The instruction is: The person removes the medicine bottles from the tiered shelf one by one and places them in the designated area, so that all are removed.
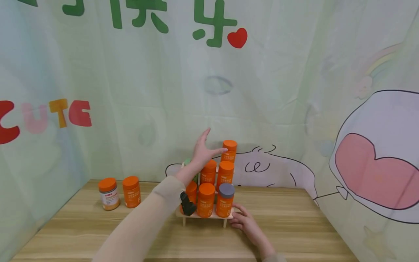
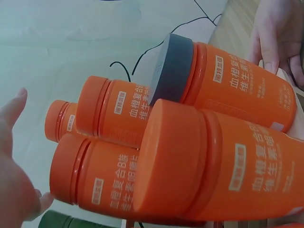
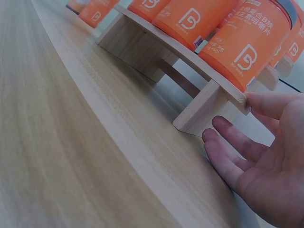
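Observation:
A tiered wooden rack (image 1: 212, 215) holds several orange jars (image 1: 206, 200) with orange lids. One jar at the front right has a grey lid (image 1: 227, 190). My left hand (image 1: 203, 153) is raised over the rack, thumb and fingers spread wide and nothing between them. Its thumb overlaps the top-tier jar (image 1: 229, 154) in the head view; whether they touch I cannot tell. Low at the rack's right end, my right hand (image 1: 245, 222) touches the front shelf's corner with one digit, the other fingers loosely bent beneath. A green jar (image 2: 71, 221) is partly hidden at the rack's left.
Two more jars stand on the wooden table (image 1: 284, 218) at left: one with a white label (image 1: 110, 198), one all orange (image 1: 131, 193). A printed curtain (image 1: 147, 91) hangs behind and at both sides. A black device (image 1: 187, 203) sits on my left wrist, before a front jar.

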A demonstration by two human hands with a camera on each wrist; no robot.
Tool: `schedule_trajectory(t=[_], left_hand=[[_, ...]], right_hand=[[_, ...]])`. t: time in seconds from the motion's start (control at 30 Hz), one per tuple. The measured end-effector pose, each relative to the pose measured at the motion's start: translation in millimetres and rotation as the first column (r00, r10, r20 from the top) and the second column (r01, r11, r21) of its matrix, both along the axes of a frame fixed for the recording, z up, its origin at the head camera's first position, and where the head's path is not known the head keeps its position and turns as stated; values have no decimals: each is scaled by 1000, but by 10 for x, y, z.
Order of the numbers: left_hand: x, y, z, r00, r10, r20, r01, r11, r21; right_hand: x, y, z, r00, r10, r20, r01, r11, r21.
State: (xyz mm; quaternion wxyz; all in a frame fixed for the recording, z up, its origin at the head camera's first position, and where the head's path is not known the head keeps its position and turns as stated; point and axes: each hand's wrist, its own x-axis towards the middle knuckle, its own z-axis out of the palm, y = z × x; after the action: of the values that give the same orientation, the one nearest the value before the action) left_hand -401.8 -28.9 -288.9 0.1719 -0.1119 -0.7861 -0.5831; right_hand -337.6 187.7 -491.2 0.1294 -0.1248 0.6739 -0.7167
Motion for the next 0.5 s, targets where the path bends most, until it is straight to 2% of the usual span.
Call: schedule_trajectory(t=[0.27,0.5], left_hand=[[-114,131,30,999,-42,-2,42,998,-39],[-174,193,45,992,-117,43,118,993,-14]], right_hand=[[9,-4,3,1000,1,12,-1,1000,-5],[10,-6,19,1000,7,11,-6,1000,-13]])
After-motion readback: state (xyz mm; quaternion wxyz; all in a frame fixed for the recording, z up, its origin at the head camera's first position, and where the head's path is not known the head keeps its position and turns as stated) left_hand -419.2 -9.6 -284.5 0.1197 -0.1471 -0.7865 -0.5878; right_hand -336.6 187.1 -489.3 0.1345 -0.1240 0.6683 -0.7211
